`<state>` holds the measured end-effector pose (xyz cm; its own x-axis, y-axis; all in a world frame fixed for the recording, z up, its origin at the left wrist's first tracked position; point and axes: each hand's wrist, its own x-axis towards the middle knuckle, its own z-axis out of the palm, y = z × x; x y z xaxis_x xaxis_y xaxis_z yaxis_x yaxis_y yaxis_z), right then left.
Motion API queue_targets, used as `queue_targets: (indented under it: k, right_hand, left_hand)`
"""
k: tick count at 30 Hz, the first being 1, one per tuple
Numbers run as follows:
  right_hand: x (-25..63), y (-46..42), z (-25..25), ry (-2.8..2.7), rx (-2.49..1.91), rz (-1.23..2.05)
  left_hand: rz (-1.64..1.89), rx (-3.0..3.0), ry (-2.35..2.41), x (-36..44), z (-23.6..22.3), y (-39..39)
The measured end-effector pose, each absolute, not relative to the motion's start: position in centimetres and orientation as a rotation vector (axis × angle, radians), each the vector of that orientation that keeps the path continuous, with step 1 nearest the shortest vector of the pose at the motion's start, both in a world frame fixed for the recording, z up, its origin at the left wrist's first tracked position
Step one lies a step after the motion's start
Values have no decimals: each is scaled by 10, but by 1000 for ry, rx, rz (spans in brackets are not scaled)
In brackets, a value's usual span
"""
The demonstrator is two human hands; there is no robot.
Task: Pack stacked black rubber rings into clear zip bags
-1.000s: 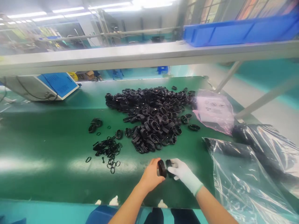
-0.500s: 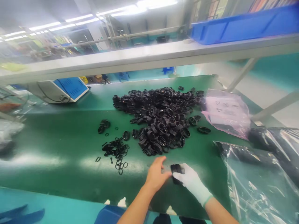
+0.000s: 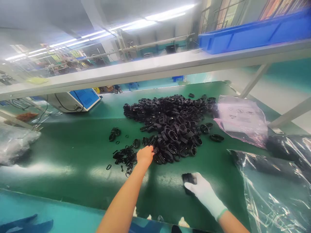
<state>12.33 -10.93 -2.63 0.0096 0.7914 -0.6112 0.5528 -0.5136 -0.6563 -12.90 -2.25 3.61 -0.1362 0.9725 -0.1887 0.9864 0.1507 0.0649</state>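
A large pile of black oval rings with ribbed sides [image 3: 173, 129] covers the middle of the green table. My bare left hand [image 3: 145, 156] reaches the pile's front left edge, its fingers curled against the rings. What those fingertips hold is hidden behind the hand. Near the front of the table, my right hand [image 3: 200, 186], in a white glove, grips a stack of black rings [image 3: 188, 182] between thumb and fingers. Left of the pile lies a heap of thin black bands [image 3: 125, 155], partly behind my left hand. A few black rings [image 3: 114, 133] sit apart farther left.
Clear plastic bags with black contents [image 3: 274, 191] lie at the right, beside a pink printed bag [image 3: 240, 118]. A white shelf [image 3: 145, 71] crosses above the table, bearing a blue bin [image 3: 243, 34]. A blue-and-grey machine [image 3: 77, 100] stands back left.
My left hand has left the ring stack beside my right hand and moved forward and left to the pile. The ring stack stays in my right hand. The view has shifted left.
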Motion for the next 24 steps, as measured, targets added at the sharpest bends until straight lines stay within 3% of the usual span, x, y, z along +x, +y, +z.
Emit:
queue_targets:
  k: [4,10,18,21,24]
  right_hand:
    - [123,-110,-34,-1390,-2016,1512]
    - [124,-109,-31,-1436,-2055,1450]
    - [125,-107,-40,-1364,-2030,1470]
    - [125,-107,-42,-1352,-2012,1470]
    - [125,-106,-39,-1355,-1990,1500]
  left_hand:
    - [-89,2140,2044,-140,47,-53]
    - [-153,2360,1394,-110,12,-102]
    - [-144,1956,1858,-55,-2,-116]
    - [-158,1891,1847,-39,-11,-118]
    - [118,1805,1648,-35,-18,-120]
